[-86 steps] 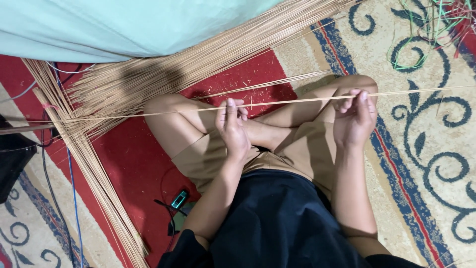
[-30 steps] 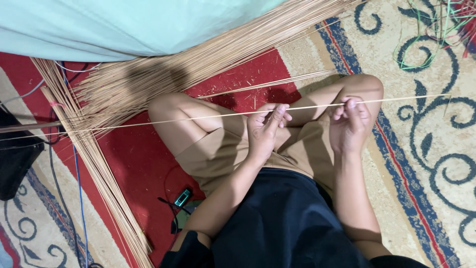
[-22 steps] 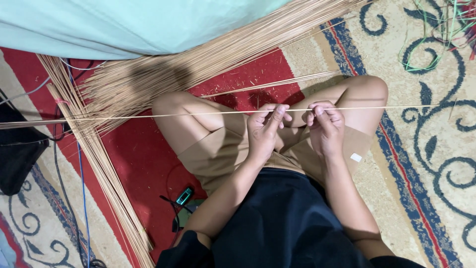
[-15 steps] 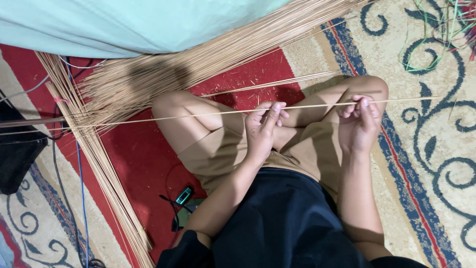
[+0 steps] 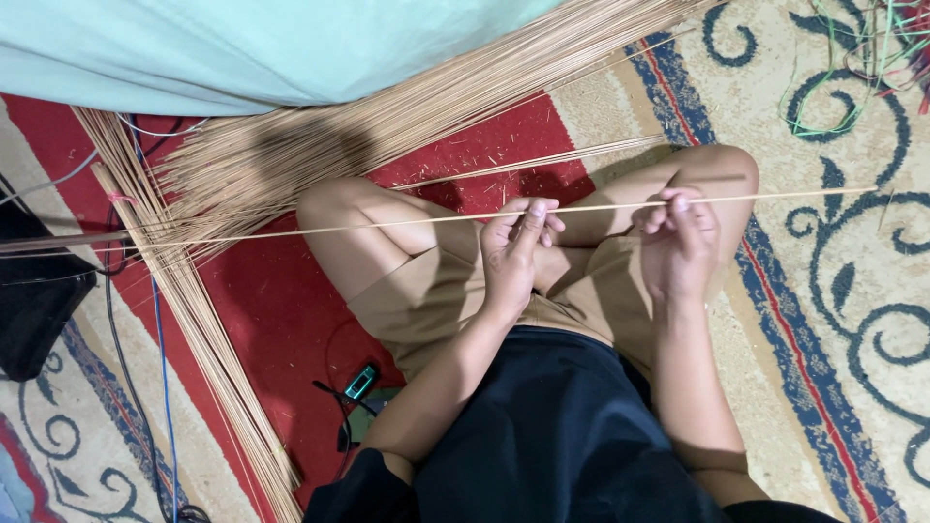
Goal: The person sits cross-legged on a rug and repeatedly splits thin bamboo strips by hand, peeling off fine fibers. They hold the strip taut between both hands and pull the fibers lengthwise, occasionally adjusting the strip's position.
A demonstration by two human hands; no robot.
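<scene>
Two hands are closed on one thin stick (image 5: pixel 387 224), which is held level above the lap. The left hand (image 5: pixel 511 254) is pinched on it near its middle; the right hand (image 5: pixel 680 242) is gripped on it further toward the thin end. Since half a second ago the right grip has been kept well apart from the left, after the two were nearly touching a little earlier. A span of stick between the grips is thus exposed again, judged a repeated stroke along it. Beyond the left grip, bundled sticks (image 5: pixel 320 160) lie on the red carpet (image 5: pixel 271 310).
</scene>
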